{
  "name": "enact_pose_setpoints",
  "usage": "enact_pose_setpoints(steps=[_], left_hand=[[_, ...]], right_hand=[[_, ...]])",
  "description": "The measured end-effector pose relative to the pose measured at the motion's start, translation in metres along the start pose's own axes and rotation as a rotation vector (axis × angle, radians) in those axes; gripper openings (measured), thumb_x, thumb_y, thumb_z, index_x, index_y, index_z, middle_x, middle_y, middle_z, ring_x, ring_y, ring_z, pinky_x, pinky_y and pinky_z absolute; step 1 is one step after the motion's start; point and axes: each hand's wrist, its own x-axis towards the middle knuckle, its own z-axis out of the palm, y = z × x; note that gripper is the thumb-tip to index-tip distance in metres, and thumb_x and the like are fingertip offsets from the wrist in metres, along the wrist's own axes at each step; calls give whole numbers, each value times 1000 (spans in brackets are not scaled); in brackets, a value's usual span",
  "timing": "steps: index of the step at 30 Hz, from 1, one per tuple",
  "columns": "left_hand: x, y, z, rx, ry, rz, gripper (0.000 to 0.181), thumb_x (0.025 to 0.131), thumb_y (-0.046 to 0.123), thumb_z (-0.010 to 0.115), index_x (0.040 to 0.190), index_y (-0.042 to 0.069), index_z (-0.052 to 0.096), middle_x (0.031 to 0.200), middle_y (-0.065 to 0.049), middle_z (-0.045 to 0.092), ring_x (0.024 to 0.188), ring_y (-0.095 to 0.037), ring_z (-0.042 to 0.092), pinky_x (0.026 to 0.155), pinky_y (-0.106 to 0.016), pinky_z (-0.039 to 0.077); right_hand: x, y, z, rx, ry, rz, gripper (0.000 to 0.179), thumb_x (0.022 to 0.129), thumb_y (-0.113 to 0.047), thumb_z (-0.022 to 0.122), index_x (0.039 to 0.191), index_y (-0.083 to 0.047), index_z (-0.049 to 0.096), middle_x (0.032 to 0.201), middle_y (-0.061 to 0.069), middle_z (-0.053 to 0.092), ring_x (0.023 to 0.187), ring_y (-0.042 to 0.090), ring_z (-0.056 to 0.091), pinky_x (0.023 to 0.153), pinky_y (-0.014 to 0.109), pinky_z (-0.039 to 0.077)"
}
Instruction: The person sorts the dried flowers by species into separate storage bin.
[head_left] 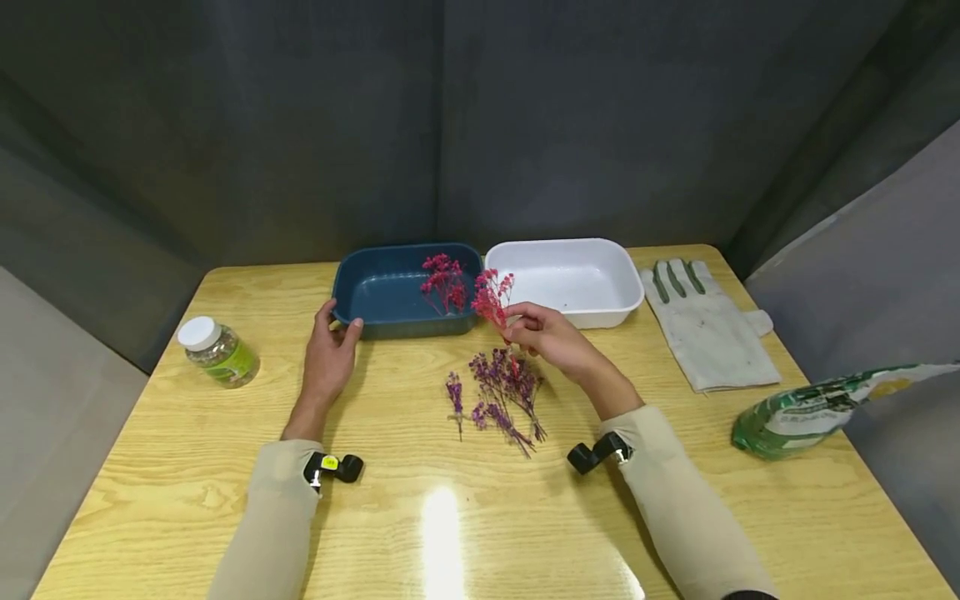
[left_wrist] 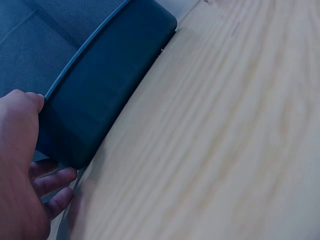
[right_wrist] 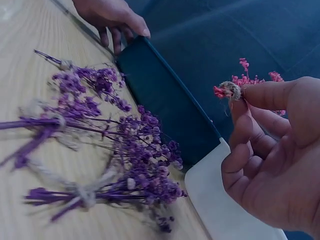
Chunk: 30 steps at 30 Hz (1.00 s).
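Near the middle of the frame, your right hand [head_left: 551, 337] pinching a pink sprig [head_left: 491, 296], your left hand [head_left: 330, 354] gripping the blue tray's [head_left: 375, 292] corner, purple sprigs [head_left: 498, 396] lying below.

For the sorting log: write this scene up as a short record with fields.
left hand: grips the near left corner of the blue tray
right hand: pinches a pink flower sprig by its twine-bound stem
blue tray contents: one pink bunch
white tray: nothing visible inside
table: purple sprigs, jar, glove, green bag
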Motion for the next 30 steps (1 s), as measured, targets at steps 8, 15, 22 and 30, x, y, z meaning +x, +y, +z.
enact_pose_setpoints(steps=[8, 15, 22, 30], left_hand=[[1, 0, -2, -3, 7, -4, 71, 97, 53, 49, 153, 21, 22, 151, -12, 40, 119, -31, 55, 96, -47, 43], [0, -1, 1, -18, 5, -9, 72, 96, 53, 49, 153, 19, 23, 150, -14, 40, 119, -32, 55, 95, -48, 45], [-3, -1, 2, -13, 2, -3, 72, 96, 54, 49, 153, 19, 23, 150, -15, 40, 120, -32, 55, 96, -49, 45], [-1, -3, 1, -8, 9, 4, 71, 96, 54, 49, 153, 19, 23, 150, -14, 41, 119, -31, 56, 96, -48, 44]], right_hand=[[33, -12, 2, -139, 51, -14, 24, 97, -21, 58, 120, -14, 60, 98, 16, 65, 71, 24, 50, 69, 40, 43], [53, -26, 10, -220, 97, -13, 26, 96, -22, 60, 120, -14, 60, 96, 11, 66, 82, 29, 60, 77, 40, 46], [68, -34, 21, -396, 131, -29, 24, 95, -25, 60, 118, -18, 62, 86, 4, 65, 72, 18, 58, 85, 37, 47], [97, -40, 32, -428, 143, -7, 21, 93, -24, 61, 114, -18, 63, 91, 2, 66, 74, 21, 56, 70, 32, 42]])
